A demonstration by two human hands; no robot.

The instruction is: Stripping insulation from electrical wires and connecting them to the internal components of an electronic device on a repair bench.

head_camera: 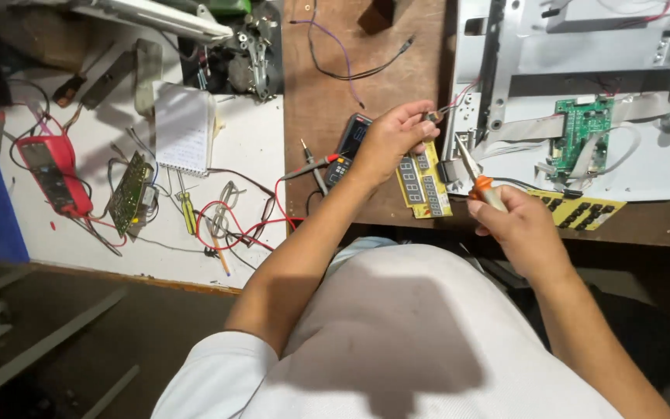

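My left hand (391, 140) pinches a small connector (433, 116) on thin red and dark wires that run to the white metal chassis (661, 167). My right hand (515, 225) grips an orange-handled tool (481, 186); its metal tip points up toward the chassis edge. Under my left hand lie a yellow display board (424, 186) with rows of digit segments and a dark multimeter (345, 147). A green circuit board (581, 136) with flat ribbon cables sits inside the chassis.
A red multimeter (54, 172), a small green board (129, 192), a spiral notepad (183, 128), a yellow screwdriver (187, 211) and tangled red and black leads (230, 221) lie on the white sheet at left. A yellow keypad strip (581, 209) rests at the bench's front edge.
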